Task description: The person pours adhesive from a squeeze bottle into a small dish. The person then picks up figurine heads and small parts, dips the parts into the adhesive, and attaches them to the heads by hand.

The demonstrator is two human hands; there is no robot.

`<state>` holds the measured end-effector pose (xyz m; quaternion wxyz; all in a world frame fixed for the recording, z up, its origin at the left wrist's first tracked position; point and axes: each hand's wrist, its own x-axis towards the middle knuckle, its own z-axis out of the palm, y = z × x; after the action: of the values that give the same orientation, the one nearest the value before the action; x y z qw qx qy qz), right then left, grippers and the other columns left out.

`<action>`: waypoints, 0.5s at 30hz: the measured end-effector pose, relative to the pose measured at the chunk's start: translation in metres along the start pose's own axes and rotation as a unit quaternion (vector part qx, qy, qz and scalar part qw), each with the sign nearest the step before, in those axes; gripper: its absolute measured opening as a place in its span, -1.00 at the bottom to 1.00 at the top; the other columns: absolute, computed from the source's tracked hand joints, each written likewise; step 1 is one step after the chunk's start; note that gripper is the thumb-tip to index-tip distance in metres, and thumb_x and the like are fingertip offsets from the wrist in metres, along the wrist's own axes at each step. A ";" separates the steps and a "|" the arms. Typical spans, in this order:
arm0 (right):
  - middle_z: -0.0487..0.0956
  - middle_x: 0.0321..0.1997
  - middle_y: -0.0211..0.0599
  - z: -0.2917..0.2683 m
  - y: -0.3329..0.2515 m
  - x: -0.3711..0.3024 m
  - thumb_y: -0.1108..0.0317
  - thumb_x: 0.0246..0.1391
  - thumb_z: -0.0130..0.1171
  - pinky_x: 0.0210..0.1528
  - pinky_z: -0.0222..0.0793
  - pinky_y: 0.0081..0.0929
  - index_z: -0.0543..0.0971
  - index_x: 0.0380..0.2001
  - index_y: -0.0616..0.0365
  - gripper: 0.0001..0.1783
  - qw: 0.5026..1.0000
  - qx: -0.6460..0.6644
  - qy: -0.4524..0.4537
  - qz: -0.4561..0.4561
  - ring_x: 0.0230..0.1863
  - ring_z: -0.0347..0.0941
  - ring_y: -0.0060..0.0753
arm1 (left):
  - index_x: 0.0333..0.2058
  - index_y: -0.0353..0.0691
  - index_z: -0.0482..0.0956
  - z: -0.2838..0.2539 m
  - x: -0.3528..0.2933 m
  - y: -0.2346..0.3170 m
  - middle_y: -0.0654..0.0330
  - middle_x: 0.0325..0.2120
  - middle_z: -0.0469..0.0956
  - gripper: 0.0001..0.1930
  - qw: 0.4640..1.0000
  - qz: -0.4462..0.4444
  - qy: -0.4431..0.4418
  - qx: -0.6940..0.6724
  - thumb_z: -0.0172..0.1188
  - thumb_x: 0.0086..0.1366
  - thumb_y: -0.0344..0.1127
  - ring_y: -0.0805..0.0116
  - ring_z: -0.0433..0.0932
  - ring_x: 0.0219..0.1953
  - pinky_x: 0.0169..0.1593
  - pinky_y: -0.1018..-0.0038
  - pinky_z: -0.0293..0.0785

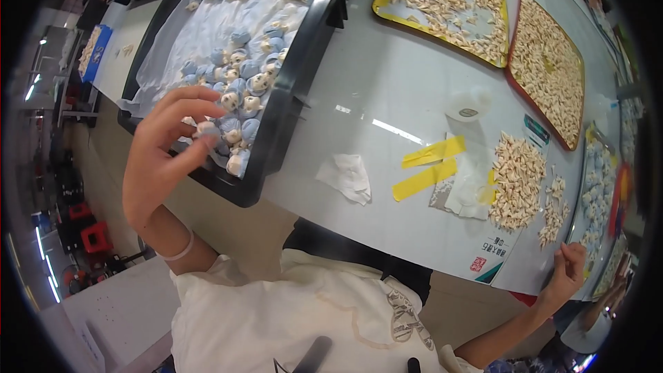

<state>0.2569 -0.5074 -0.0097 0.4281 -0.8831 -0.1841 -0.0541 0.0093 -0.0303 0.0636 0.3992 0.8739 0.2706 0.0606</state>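
My left hand [153, 155] is over the near left corner of a black tray [283, 121], its thumb and fingers curled round a small blue-and-cream figure piece [208, 131]. Many similar blue-and-cream figure pieces [238, 69] lie crowded on white sheeting [186, 34] inside that tray. Far to the right, my right hand [566, 269] is at the table edge with its fingers bent together; whatever they hold, if anything, is too small to make out. Close to it lie a small scatter of cream pieces [552, 211] and a tray of blue-and-white pieces [597, 197].
A larger heap of cream pieces [516, 179] lies on the grey table [331, 124]. Behind it stand a yellow-rimmed tray [442, 45] and a red-rimmed tray [518, 90]. A white bottle [469, 105], yellow tape strips [425, 178] and a crumpled tissue [347, 176] are nearer the middle.
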 end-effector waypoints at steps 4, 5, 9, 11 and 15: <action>0.45 -0.42 -0.33 0.007 -0.006 -0.004 0.58 -0.12 0.19 -0.30 0.32 -0.63 0.50 -0.45 0.28 -0.90 0.998 0.036 0.016 0.055 -0.39 0.37 -0.52 | -0.29 -0.45 0.48 -0.001 -0.019 -0.014 0.08 -0.31 0.43 -0.79 0.976 0.041 0.143 -0.157 0.13 0.05 -0.53 0.38 0.44 -0.26 -0.24 0.59 0.35; 0.45 -0.42 -0.33 0.007 -0.006 -0.004 0.57 -0.11 0.19 -0.33 0.33 -0.65 0.50 -0.44 0.29 -0.90 0.992 0.064 0.021 0.109 -0.42 0.37 -0.53 | -0.29 -0.45 0.48 0.002 -0.023 -0.015 0.08 -0.31 0.43 -0.79 0.976 0.040 0.147 -0.156 0.13 0.05 -0.53 0.38 0.44 -0.26 -0.24 0.59 0.35; 0.45 -0.43 -0.33 0.016 -0.012 -0.008 0.54 -0.10 0.21 -0.39 0.34 -0.67 0.48 -0.45 0.29 -0.88 0.989 0.102 0.014 0.104 -0.50 0.37 -0.56 | -0.29 -0.49 0.48 0.025 -0.033 -0.010 -0.03 -0.31 0.37 -0.73 0.933 0.191 0.081 -0.293 0.18 0.02 -0.44 0.24 0.45 -0.27 -0.23 0.50 0.39; 0.45 -0.46 -0.31 0.020 -0.016 -0.010 0.57 -0.12 0.20 -0.47 0.35 -0.65 0.45 -0.48 0.29 -0.88 0.987 0.121 0.019 0.107 -0.55 0.36 -0.57 | -0.28 -0.48 0.49 0.035 -0.036 -0.004 -0.07 -0.32 0.31 -0.74 0.895 0.251 0.017 -0.369 0.18 0.01 -0.50 0.17 0.46 -0.29 -0.26 0.41 0.44; 0.43 -0.53 -0.32 0.029 -0.019 -0.006 0.63 -0.12 0.14 -0.57 0.32 -0.67 0.43 -0.50 0.29 -0.90 0.987 0.123 0.025 0.100 -0.58 0.35 -0.57 | -0.25 -0.48 0.45 0.079 -0.029 0.013 -0.11 -0.30 0.34 -0.70 0.771 0.287 -0.075 -0.564 0.21 -0.03 -0.57 0.16 0.47 -0.31 -0.27 0.39 0.45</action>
<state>0.2424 -0.4757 -0.0153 0.5408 -0.8363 -0.0891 -0.0101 0.0160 -0.1045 0.0235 0.8031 0.5308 -0.1065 0.2488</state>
